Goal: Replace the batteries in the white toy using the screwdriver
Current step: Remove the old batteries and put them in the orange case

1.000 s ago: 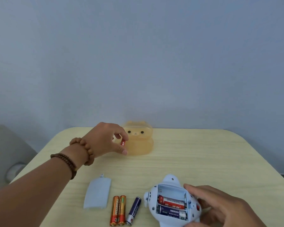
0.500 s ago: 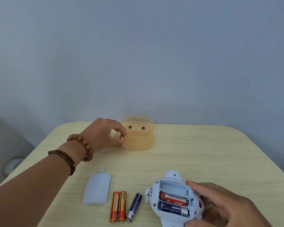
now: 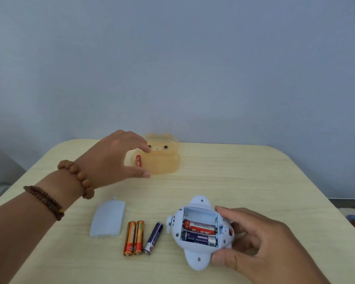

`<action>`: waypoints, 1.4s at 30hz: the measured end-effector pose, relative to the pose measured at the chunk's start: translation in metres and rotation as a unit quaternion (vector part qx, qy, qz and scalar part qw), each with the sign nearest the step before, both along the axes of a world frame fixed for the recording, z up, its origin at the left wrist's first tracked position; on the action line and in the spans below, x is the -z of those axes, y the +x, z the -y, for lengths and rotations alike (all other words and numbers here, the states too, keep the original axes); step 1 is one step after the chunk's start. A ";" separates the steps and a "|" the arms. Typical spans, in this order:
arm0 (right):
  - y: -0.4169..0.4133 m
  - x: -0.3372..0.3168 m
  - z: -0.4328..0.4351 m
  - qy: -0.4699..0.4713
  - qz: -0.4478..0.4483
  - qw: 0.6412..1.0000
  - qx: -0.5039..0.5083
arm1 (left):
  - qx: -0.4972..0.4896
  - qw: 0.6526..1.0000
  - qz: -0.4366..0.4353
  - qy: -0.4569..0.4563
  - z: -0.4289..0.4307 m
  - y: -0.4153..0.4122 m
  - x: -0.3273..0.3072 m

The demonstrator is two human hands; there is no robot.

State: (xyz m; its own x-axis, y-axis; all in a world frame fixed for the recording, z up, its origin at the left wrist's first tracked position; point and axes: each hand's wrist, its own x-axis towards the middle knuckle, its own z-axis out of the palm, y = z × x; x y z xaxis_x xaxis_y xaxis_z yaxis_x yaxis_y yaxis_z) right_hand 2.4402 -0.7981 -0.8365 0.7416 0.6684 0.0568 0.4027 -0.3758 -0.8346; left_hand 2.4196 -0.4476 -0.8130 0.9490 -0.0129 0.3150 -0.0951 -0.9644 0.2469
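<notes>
Head-camera view, from left to right: the left forearm reaches in across the pale wooden tabletop [image 3: 244, 181], with a dark bead bracelet [image 3: 44, 201] on the arm and a lighter one [image 3: 78, 177] at the wrist. The left hand [image 3: 115, 158] hovers near the far edge with fingers and thumb spread apart, holding nothing. Between the thumb and forefinger a small red battery [image 3: 138, 160] shows, standing about upright against the amber bear-shaped container [image 3: 162, 158]; whether it sits inside the translucent wall or just in front of it I cannot tell.

Nearer the viewer, the pale blue battery cover [image 3: 108, 221] lies flat on the wood. Just right of it lie two orange batteries [image 3: 134, 237] side by side and touching, then a purple battery [image 3: 153, 237] slightly apart and angled.

Right of those rests the white toy [image 3: 199, 232], turned underside up with its battery compartment open. Two cells sit in the nearer slots, a red one above a dark purple one, and the far slot is bare. The right hand [image 3: 260, 242] grips the toy from its right side, forefinger along the upper edge and thumb pressed on the lower flipper.
</notes>
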 end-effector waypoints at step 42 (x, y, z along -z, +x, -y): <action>-0.004 -0.011 0.004 -0.019 -0.001 1.000 -0.012 | 0.035 0.993 -0.052 -0.097 0.119 -0.082 -0.025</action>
State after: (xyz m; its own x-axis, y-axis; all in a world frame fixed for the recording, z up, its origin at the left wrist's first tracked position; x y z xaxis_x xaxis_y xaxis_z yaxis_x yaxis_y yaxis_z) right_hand 2.4361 -0.8022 -0.8256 0.7260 0.6871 0.0293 0.4105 -0.3987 -0.8201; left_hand 2.3379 -0.5667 -0.7877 0.9755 -0.0283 0.2180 -0.1239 -0.8899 0.4390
